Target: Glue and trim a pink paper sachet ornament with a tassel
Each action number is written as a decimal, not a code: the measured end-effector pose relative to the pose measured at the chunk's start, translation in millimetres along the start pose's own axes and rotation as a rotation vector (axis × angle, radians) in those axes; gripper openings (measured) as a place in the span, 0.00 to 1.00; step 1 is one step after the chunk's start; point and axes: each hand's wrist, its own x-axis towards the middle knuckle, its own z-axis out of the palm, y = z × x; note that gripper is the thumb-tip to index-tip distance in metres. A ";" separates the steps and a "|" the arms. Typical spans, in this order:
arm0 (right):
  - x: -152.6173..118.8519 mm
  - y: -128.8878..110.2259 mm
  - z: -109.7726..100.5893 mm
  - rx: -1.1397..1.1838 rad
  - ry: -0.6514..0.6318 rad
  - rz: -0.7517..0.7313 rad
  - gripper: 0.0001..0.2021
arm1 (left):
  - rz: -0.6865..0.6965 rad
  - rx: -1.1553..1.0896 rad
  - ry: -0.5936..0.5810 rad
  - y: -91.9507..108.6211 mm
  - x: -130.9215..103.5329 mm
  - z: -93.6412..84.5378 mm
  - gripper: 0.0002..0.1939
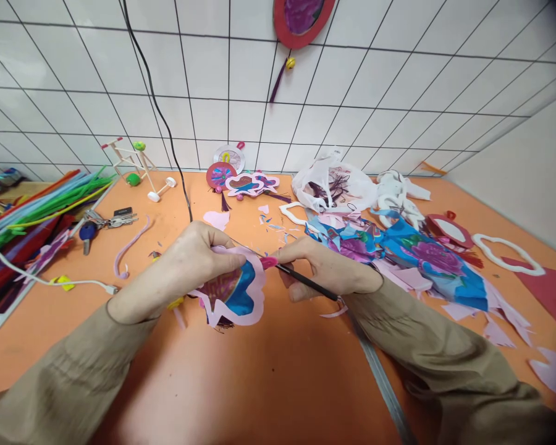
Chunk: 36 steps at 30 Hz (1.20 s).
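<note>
One left hand (204,253) pinches the wavy pink paper shape (241,293), shiny blue inside, loop (269,262) pointing right, while right hand (322,262) holds a slim slanting black tool (308,283).

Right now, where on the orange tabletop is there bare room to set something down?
The widest bare patch of tabletop, save specks, lies on the near side of the pink-edged ornament, between the sleeves. A smaller one separates the pink pipe cleaner and black cable. Crowded: right, with blue fabric and pink scraps; back, around the plastic bag.
</note>
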 end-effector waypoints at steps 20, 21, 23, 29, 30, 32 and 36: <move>1.0 4.2 0.6 -0.013 -0.031 0.008 0.28 | -0.003 -0.039 0.020 -5.8 5.0 -0.1 0.09; 1.0 4.4 0.5 -0.018 -0.031 0.010 0.28 | 0.003 -0.046 0.020 -6.9 5.8 -0.2 0.09; 1.0 4.9 0.3 -0.025 -0.024 0.010 0.28 | 0.010 -0.055 0.026 -8.2 6.7 -0.4 0.09; 0.7 5.1 0.2 -0.041 -0.019 0.027 0.28 | -0.020 -0.035 0.038 -3.7 4.0 -0.1 0.08; 0.7 5.0 0.4 -0.044 -0.019 0.032 0.28 | -0.023 -0.032 0.037 -2.9 3.5 -0.1 0.08; 0.9 4.8 0.9 -0.047 -0.016 0.038 0.29 | -0.022 -0.034 0.036 -2.4 3.3 -0.1 0.08; 1.6 4.0 2.0 -0.024 -0.006 0.044 0.29 | -0.013 -0.057 0.029 -4.8 5.0 -0.5 0.09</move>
